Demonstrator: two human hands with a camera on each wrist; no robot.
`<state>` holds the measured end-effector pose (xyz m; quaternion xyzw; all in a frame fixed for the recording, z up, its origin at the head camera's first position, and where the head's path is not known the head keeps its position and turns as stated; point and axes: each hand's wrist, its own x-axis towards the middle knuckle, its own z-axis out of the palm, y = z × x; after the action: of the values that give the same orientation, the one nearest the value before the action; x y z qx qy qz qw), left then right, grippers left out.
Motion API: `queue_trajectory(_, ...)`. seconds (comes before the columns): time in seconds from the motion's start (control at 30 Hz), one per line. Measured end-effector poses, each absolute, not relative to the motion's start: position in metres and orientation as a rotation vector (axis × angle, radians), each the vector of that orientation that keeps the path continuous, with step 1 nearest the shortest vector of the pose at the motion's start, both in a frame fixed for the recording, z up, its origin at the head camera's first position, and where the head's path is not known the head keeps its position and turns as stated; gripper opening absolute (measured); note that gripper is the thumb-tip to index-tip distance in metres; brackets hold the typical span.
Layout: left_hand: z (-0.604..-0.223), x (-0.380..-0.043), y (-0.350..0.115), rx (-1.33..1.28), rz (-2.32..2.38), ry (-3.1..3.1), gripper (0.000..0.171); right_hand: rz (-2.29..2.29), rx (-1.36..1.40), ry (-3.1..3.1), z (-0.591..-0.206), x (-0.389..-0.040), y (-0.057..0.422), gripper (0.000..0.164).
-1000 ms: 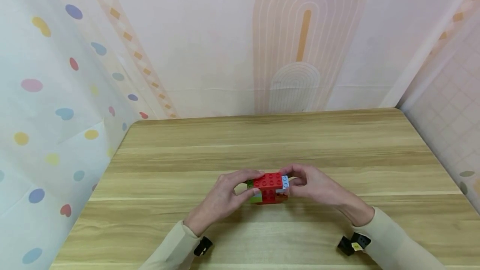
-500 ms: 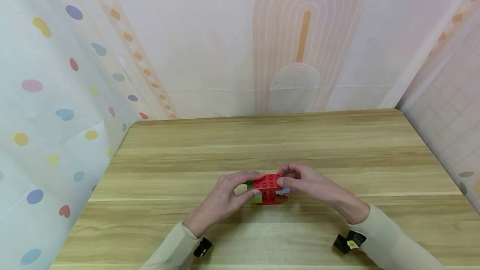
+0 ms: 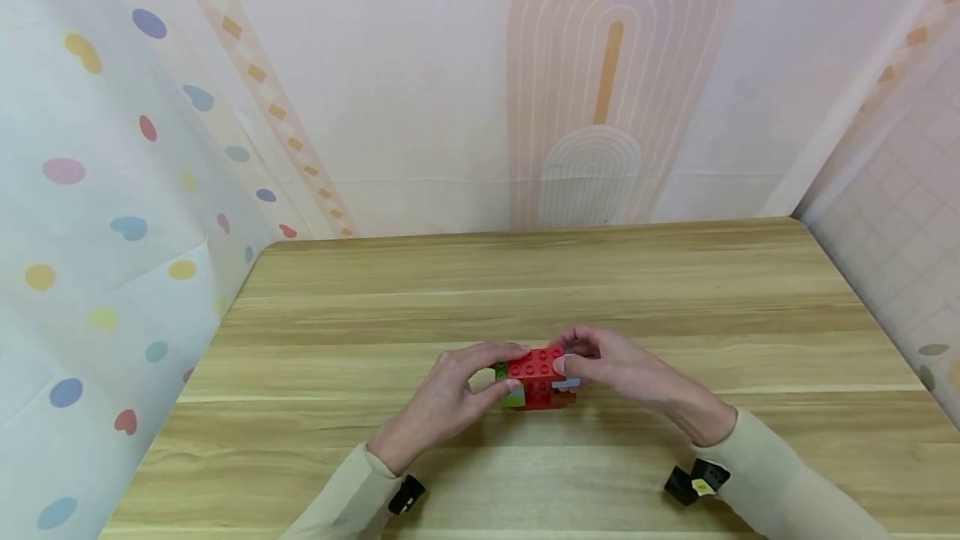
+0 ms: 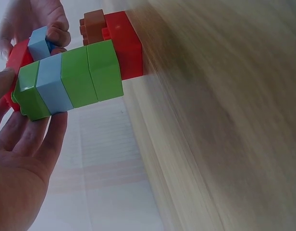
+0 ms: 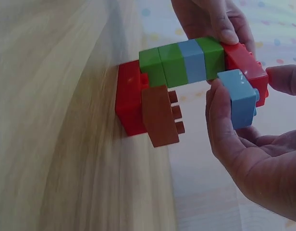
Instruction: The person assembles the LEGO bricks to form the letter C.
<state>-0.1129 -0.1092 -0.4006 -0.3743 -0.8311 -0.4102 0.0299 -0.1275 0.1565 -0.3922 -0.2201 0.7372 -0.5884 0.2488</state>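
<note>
A toy-brick build stands on the wooden table. Its column of green and light blue bricks [image 5: 169,63] rises from a red base brick [image 5: 129,98], beside a brown brick [image 5: 158,118] with studs showing. Across the top lies a red brick [image 3: 534,363]. Under that brick's right end sits a light blue brick [image 5: 238,96], partly jutting out. My left hand [image 3: 446,398] holds the top of the column and the red brick's left part between thumb and fingers. My right hand [image 3: 630,369] pinches the light blue brick and top red brick together, thumb over the red studs, fingers beneath.
The wooden table [image 3: 360,298] extends around the build. A patterned cloth [image 3: 420,90] hangs behind it, with a dotted cloth [image 3: 150,315] on the left. Black devices [image 3: 697,480] sit at both wrists, by the beige sleeves [image 3: 780,473].
My right thumb has moved from the light blue brick's side onto the red brick's top, covering the light blue studs seen earlier. The left hand and build have hardly moved.
</note>
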Motion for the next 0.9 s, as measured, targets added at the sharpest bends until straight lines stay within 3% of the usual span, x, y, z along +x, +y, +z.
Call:
queue_trajectory(0.33, -0.404, -0.113, -0.11, -1.157, -1.292, -2.563, 0.038, -1.571, -0.581, 2.043, -0.388, -0.123, 0.162, 0.049)
queue_trajectory(0.9, -0.407, -0.11, -0.113, -1.159, -1.182, -2.576, 0.054, -1.382, -0.873, 2.53, -0.398, -0.112, 0.175, 0.041)
